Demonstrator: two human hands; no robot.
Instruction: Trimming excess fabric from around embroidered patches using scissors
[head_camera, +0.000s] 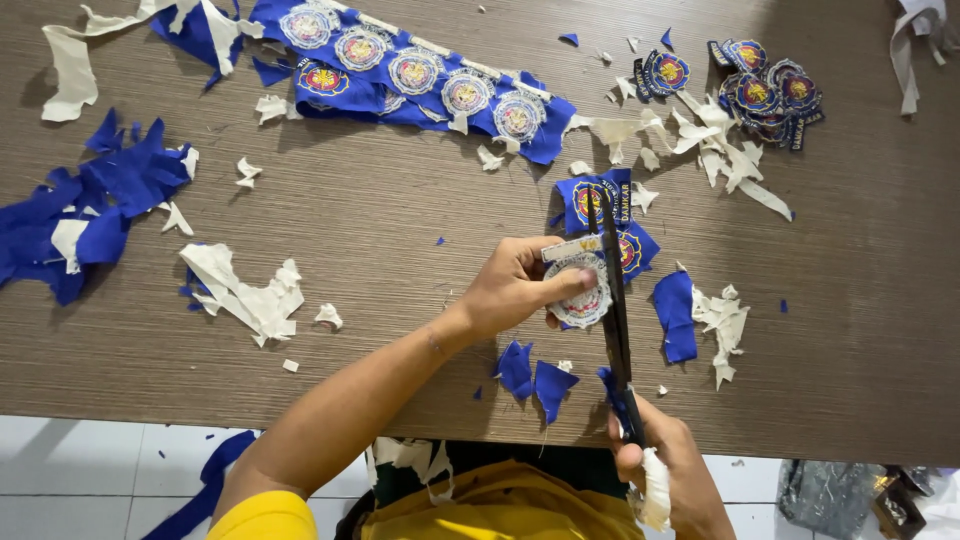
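My left hand (515, 285) pinches a round embroidered patch (582, 290), white-backed with a blue edge, just above the wooden table (400, 230). My right hand (665, 465) grips the handles of long black scissors (613, 300) at the table's front edge. The blades point away from me and run along the patch's right side. Small blue offcuts (535, 375) lie under my left wrist.
A blue fabric strip with several uncut round patches (420, 75) lies at the back. A pile of cut patches (760, 95) sits back right. Blue scraps (85, 210) heap at the left, white backing scraps (245, 290) are scattered about.
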